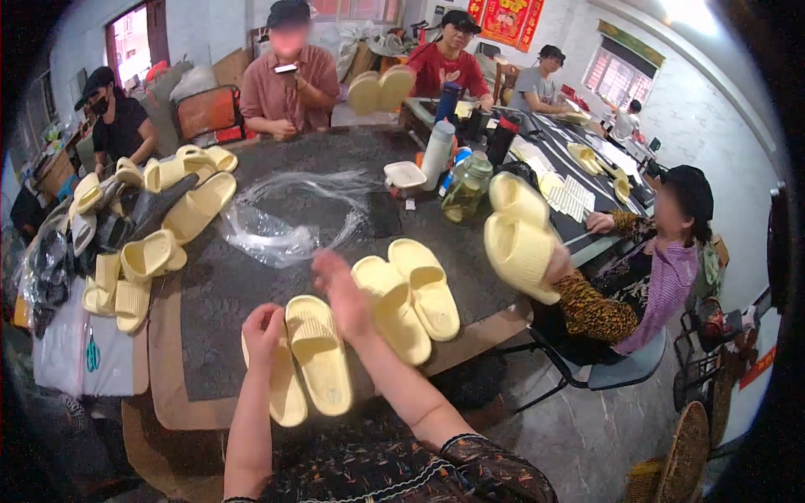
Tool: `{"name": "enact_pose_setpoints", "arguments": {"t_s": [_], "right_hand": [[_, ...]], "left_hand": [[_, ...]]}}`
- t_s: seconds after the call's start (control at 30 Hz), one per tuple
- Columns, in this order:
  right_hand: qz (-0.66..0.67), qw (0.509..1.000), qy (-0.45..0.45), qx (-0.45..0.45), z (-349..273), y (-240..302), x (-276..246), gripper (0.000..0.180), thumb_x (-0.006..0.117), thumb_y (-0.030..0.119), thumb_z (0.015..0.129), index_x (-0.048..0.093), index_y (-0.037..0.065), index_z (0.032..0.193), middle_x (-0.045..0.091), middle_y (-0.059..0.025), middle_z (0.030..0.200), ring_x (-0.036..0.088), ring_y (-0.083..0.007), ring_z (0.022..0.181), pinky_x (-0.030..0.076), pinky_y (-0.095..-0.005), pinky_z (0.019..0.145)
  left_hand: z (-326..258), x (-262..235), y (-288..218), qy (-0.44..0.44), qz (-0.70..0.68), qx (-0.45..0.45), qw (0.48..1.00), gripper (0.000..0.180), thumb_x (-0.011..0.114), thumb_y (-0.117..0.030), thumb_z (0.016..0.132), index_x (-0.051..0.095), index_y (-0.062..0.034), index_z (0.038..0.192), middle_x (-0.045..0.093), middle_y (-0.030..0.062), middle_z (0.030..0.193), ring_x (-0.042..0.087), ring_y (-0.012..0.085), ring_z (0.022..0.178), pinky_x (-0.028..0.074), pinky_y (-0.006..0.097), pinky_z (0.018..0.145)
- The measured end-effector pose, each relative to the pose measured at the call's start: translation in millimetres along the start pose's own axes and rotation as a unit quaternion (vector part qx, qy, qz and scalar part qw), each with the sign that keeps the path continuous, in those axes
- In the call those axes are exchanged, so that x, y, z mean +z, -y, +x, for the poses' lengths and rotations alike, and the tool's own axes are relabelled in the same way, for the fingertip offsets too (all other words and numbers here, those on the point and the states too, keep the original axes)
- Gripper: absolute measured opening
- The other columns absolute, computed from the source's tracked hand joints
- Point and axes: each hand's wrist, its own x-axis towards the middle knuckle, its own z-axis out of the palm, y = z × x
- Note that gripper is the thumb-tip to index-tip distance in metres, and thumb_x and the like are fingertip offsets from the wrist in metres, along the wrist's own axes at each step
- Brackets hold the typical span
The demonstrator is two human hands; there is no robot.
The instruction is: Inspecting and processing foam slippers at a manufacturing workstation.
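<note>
In front of me on the dark table mat lie two pale yellow slippers side by side. My left hand (263,329) has its fingers closed on the strap end of the left slipper (288,391), hiding part of it. Between my hands rests the right slipper (322,360), its ribbed strap showing. My right hand (342,295) is raised just beside that slipper's toe, fingers stretched out and slightly blurred, holding nothing. To its right sits another pair, a near slipper (392,308) and a far slipper (426,289). Beyond my hands spreads crumpled clear plastic (289,222).
More yellow slippers (149,254) are heaped at the left, near teal scissors (92,350). At right, a co-worker's hand (560,263) holds a slipper pair (518,239). A glass jar (466,188), white bottle (437,155) and white container (405,175) stand at the far right.
</note>
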Motion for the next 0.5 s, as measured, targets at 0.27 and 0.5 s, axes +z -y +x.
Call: {"name": "enact_pose_setpoints", "arguments": {"t_s": [0.27, 0.5], "right_hand": [[0.199, 0.906, 0.136, -0.349, -8.9, 214.0, 104.6, 0.103, 0.041, 0.083, 0.074, 0.013, 0.021, 0.152, 0.007, -0.0160, 0.157, 0.008, -0.0321, 0.145, 0.007, -0.0540, 0.114], [0.050, 0.963, 0.189, -0.185, -25.7, 204.9, 202.9, 0.140, 0.041, 0.097, 0.048, -0.004, 0.013, 0.151, -0.001, -0.0186, 0.157, 0.006, -0.0349, 0.144, 0.015, -0.0506, 0.114]], "left_hand": [[8.3, 5.1, 19.0, -0.010, -0.045, 0.048, 0.998, 0.008, 0.067, -0.007, 0.085, 0.066, 0.0001, 0.089, 0.062, -0.0023, 0.078, 0.055, 0.0037, 0.071, 0.044, 0.020, 0.064], [-2.3, -14.1, 15.3, -0.007, -0.033, 0.031, 0.999, 0.009, 0.064, -0.009, 0.087, 0.065, -0.0004, 0.091, 0.062, -0.0020, 0.078, 0.055, 0.0045, 0.071, 0.045, 0.020, 0.064]]}}
